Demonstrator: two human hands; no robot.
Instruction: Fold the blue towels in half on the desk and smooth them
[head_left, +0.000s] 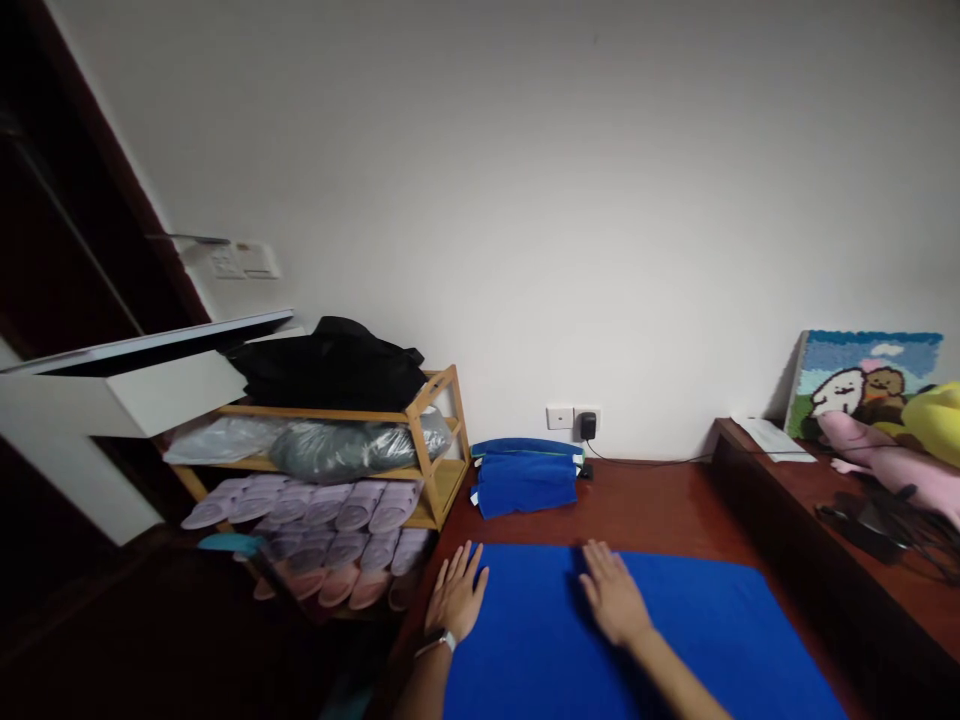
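A blue cloth point(540, 640) lies spread out flat on a reddish-brown wooden surface point(660, 500). At the cloth's far left corner, my left hand point(457, 590) rests with its fingers stretched out; a watch with a light band circles that wrist. My right hand point(613, 592) is over the far edge of the cloth, palm down, fingers extended, nothing held. Beyond the hands, near the wall, sits a stack of folded blue cloths point(529, 480) with small white tags.
To the left stands a wooden rack point(431, 470) with rows of slippers point(367, 505) and a black bag point(330, 365) on top. An adapter point(589, 426) is plugged into the wall. On a raised ledge at right are a tufted picture point(862, 375), plush toys point(892, 465) and cables.
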